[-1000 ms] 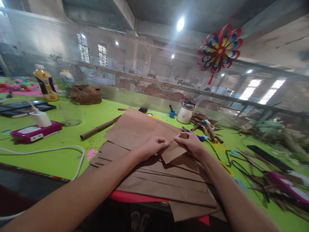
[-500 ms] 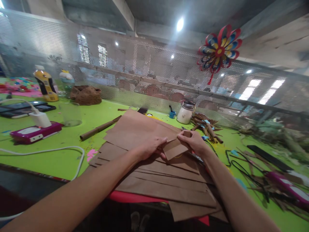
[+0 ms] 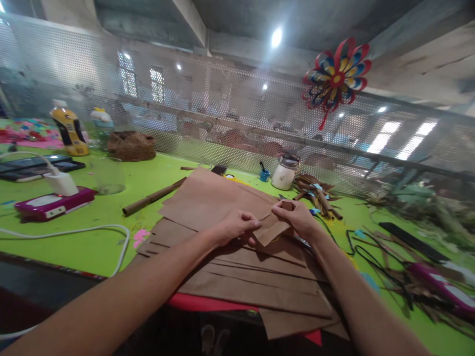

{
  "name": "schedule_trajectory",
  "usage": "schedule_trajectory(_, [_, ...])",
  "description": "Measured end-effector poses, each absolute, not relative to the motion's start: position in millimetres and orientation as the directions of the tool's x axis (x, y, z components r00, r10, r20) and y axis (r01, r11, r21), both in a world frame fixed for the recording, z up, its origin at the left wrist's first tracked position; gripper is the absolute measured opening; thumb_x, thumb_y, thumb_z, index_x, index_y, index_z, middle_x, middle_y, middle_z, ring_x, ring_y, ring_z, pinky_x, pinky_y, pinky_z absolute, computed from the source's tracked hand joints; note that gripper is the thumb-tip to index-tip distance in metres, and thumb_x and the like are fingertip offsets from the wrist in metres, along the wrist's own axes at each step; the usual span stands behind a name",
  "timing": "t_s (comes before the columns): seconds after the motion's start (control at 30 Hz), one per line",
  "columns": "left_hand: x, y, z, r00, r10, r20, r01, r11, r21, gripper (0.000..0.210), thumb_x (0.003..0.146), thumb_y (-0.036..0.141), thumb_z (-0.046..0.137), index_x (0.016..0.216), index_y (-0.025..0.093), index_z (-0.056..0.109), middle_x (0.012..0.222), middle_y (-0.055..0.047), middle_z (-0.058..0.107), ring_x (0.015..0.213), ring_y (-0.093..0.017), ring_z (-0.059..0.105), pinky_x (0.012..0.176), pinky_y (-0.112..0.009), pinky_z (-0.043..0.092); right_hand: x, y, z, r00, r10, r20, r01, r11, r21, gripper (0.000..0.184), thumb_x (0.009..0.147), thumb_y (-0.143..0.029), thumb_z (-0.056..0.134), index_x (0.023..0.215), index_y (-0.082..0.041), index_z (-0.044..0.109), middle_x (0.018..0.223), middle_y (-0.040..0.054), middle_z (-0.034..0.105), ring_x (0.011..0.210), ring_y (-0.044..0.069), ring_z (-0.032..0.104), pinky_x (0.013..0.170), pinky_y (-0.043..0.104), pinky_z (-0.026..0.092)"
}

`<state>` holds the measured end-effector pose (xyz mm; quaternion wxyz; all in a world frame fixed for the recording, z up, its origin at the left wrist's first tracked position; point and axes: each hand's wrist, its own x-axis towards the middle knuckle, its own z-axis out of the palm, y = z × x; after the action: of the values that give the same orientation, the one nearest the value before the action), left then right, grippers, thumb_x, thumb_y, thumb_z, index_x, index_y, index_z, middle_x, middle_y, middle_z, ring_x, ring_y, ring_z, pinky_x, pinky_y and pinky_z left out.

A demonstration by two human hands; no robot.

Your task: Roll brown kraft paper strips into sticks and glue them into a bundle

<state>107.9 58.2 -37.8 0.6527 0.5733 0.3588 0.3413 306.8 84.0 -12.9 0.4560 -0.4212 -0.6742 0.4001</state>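
A small piece of brown paper (image 3: 272, 228) is held up between my hands, above a spread of larger brown paper sheets (image 3: 222, 200). My right hand (image 3: 300, 216) pinches its upper right part, where a short flap stands folded. At its left edge, my left hand (image 3: 239, 227) is closed, thumb against the fingers; the paper's edge there looks curled. Several long cut strips of brown paper (image 3: 256, 291) lie overlapping under my forearms, reaching over the near table edge. Red paper (image 3: 208, 302) shows beneath them.
A rolled brown paper tube (image 3: 154, 196) lies left of the sheets. Behind are a white jar (image 3: 285, 173), a blue pot (image 3: 264, 175) and a pile of brown scraps (image 3: 319, 195). Purple power strips (image 3: 55, 202) and cables flank both sides. A perforated metal screen (image 3: 222, 113) stands behind.
My left thumb and fingers have shifted along the small paper's left edge, and that edge now bends. The right hand keeps its pinch with hardly any movement.
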Motion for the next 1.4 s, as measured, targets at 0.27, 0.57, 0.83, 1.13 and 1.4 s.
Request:
schedule_trajectory(0.27, [108,61,-37,0.408,0.911,-0.056,0.073,0.028,0.997,0.033,0.064,0.043,0.064,0.073,0.012,0.055,0.065,-0.003,0.062,0.048,-0.010,0.056,0.047,-0.021,0.041,306,86,-17,-0.185,0.937,0.296,0.209,0.332,-0.920,0.030,0.061,-0.041,0.068,0.066,-0.013,0.060,0.053,-0.0020,0.052,0.048,0.010,0.043,0.049,0.023,0.033])
schedule_trajectory(0.57, [111,55,-31,0.334,0.942,-0.003,0.046,-0.013,0.999,0.024,0.065,0.034,0.063,0.068,0.012,0.055,0.058,-0.002,0.059,0.046,-0.009,0.052,0.047,-0.021,0.040,304,84,-16,-0.158,0.949,0.274,0.175,0.300,-0.938,0.030,0.059,-0.041,0.069,0.065,-0.014,0.059,0.053,-0.0018,0.052,0.048,0.009,0.043,0.048,0.023,0.033])
schedule_trajectory(0.83, [110,55,-26,0.358,0.934,0.011,0.066,-0.037,0.997,0.024,0.062,0.035,0.065,0.065,0.013,0.057,0.052,0.001,0.052,0.049,-0.008,0.047,0.047,-0.019,0.037,301,78,-13,-0.282,0.928,0.246,0.188,0.304,-0.934,0.029,0.057,-0.039,0.071,0.062,-0.013,0.058,0.052,-0.0035,0.048,0.048,0.007,0.038,0.046,0.021,0.027])
schedule_trajectory(1.13, [108,58,-31,0.390,0.916,0.092,0.131,-0.154,0.979,0.033,0.068,0.046,0.057,0.068,0.012,0.057,0.056,0.001,0.052,0.047,-0.007,0.040,0.044,-0.019,0.026,290,73,-18,-0.362,0.906,0.218,0.231,0.314,-0.921,0.030,0.061,-0.042,0.067,0.064,-0.013,0.057,0.054,-0.0022,0.047,0.051,0.008,0.039,0.048,0.021,0.030])
schedule_trajectory(1.4, [109,59,-34,0.370,0.913,0.175,0.134,-0.238,0.962,0.030,0.068,0.043,0.058,0.068,0.012,0.059,0.059,0.000,0.055,0.052,-0.009,0.044,0.048,-0.020,0.031,290,73,-17,-0.396,0.894,0.209,0.202,0.307,-0.930,0.031,0.062,-0.042,0.066,0.065,-0.012,0.058,0.057,-0.0012,0.049,0.053,0.008,0.040,0.049,0.021,0.031])
